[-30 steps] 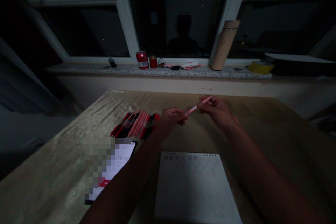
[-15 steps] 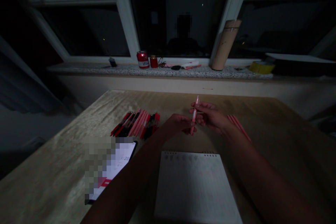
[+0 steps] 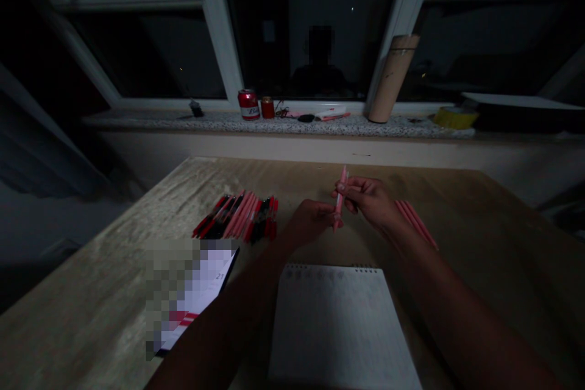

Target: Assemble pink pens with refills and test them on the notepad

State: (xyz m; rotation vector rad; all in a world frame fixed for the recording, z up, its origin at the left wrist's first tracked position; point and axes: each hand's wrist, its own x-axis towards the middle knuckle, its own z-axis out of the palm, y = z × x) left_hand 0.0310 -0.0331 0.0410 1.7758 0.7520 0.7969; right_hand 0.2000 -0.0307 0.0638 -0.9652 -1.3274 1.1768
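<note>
Head view: left hand (image 3: pixel 314 219) pinches the lower end of a pink pen (image 3: pixel 339 201), right hand (image 3: pixel 371 198) grips its upper part, both closed on it (too dim for fingertip detail). Pen is near-upright between them, beyond the spiral notebook (image 3: pixel 340 329). Mixed pen row (image 3: pixel 240 216) lies left; loose pink pens (image 3: pixel 417 222) near right wrist.

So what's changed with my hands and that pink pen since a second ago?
The pink pen has swung from a slant to nearly upright in view. Your left hand has shifted right, closer to your right hand. Both are still on the pen. The pile of pens and the notepad stayed put.
</note>
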